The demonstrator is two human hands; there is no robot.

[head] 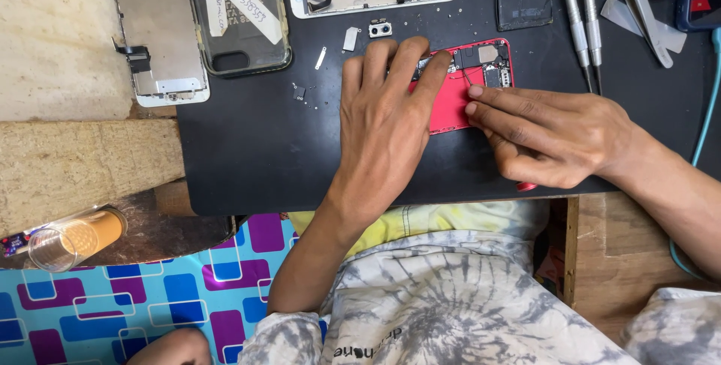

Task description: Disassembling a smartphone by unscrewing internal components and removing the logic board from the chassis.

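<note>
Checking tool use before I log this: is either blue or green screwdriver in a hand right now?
No: both screwdrivers lie on the black mat, away from both hands.

The left hand (383, 121) is laid palm down with its fingers spread and extended away from the body, the forearm running back toward the torso. The right hand (552, 136) is brought in from the right, its fingers pointed leftward and pinched close together, thumb tucked beneath. The fingertips of both hands are held near each other.
</note>
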